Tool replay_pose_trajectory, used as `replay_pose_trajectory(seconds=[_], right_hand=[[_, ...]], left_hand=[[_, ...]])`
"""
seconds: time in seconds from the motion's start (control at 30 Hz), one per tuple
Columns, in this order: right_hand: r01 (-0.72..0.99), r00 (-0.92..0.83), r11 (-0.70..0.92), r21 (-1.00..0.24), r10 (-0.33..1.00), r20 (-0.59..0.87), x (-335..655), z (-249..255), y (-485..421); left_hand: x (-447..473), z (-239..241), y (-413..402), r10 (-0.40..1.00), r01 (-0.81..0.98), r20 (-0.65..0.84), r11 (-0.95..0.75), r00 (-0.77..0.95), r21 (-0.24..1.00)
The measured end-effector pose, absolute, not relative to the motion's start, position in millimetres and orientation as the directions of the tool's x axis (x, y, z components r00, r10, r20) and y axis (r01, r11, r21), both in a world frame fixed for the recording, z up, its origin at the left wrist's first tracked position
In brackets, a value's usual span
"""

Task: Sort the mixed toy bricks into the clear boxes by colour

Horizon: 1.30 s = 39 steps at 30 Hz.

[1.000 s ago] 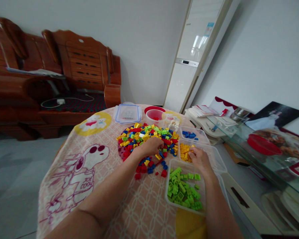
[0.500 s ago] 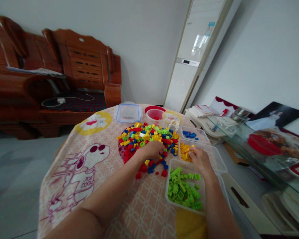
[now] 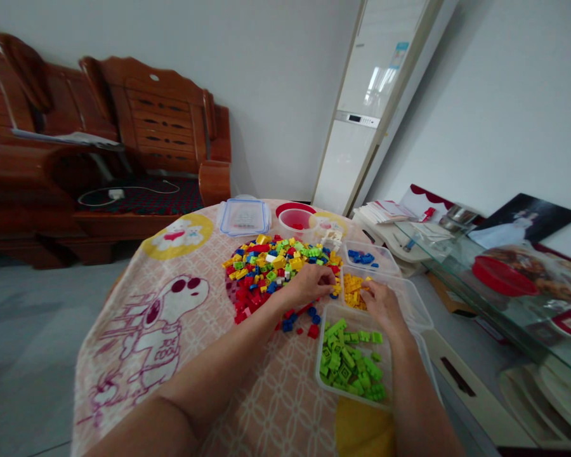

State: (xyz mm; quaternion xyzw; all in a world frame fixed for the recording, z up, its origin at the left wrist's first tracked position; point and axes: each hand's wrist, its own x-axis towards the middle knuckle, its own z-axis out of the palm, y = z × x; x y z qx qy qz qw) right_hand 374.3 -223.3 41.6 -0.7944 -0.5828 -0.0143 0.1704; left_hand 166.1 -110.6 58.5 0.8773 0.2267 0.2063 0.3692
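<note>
A heap of small plastic building bricks (image 3: 261, 266) in red, yellow, green, blue and white lies mid-table. My left hand (image 3: 311, 284) is over its right side, fingers curled down and closed at what looks like a yellow brick (image 3: 337, 289). Just right of it, a clear container holds yellow bricks (image 3: 352, 293). My right hand (image 3: 383, 304) reaches over that container's edge, with thumb and fingers pinched on a yellow brick (image 3: 364, 285). Nearer to me is a clear container of green bricks (image 3: 347, 365). Blue bricks (image 3: 361, 257) lie in another container behind the yellow ones.
At the back stand a pink-rimmed bowl (image 3: 297, 219) with red bricks and a blue-edged clear lid (image 3: 245, 217). White bricks (image 3: 332, 238) lie near the blue ones. A glass-topped shelf (image 3: 457, 266) flanks the table on the right; a wooden bench (image 3: 157, 120) stands behind left.
My left hand has moved right across the heap, from its middle to its edge beside the yellow bricks' container. My right hand has barely moved.
</note>
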Motion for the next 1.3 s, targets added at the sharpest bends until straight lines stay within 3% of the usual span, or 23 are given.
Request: replay_pose_trajectory(seconds=[0.13, 0.3, 0.53, 0.77, 0.9, 1.03, 1.17, 1.3], right_hand=[[0.936, 0.316, -0.255, -0.241, 0.912, 0.262, 376, 38, -222], [0.928, 0.325, -0.26, -0.266, 0.915, 0.239, 375, 40, -223], [0.925, 0.334, -0.277, -0.259, 0.919, 0.21, 373, 44, -224], [0.931, 0.315, -0.25, -0.266, 0.917, 0.243, 374, 43, -225], [0.926, 0.327, -0.256, -0.279, 0.912, 0.247, 374, 42, -224], [0.911, 0.355, -0.275, -0.308, 0.902, 0.245, 373, 43, -224], [0.865, 0.386, -0.225, -0.448, 0.869, 0.31, 373, 49, -226], [0.622, 0.332, -0.032, -0.782, 0.916, 0.226, 368, 51, -226]], left_hand=[[184, 48, -126, 0.541, 0.175, 0.222, -0.586, 0.811, 0.791], [170, 58, -116, 0.509, 0.207, 0.213, -0.646, 0.834, 0.735], [117, 89, -85, 0.482, 0.461, -0.079, -0.76, 0.873, 0.459], [113, 89, -92, 0.511, 0.644, -0.399, -0.668, 0.761, 0.373], [119, 82, -93, 0.488, 0.601, -0.379, -0.747, 0.786, 0.284], [120, 76, -90, 0.449, 0.535, -0.313, -0.791, 0.837, 0.297], [122, 74, -86, 0.399, 0.473, -0.269, -0.818, 0.877, 0.327], [123, 75, -85, 0.368, 0.456, -0.293, -0.821, 0.882, 0.343]])
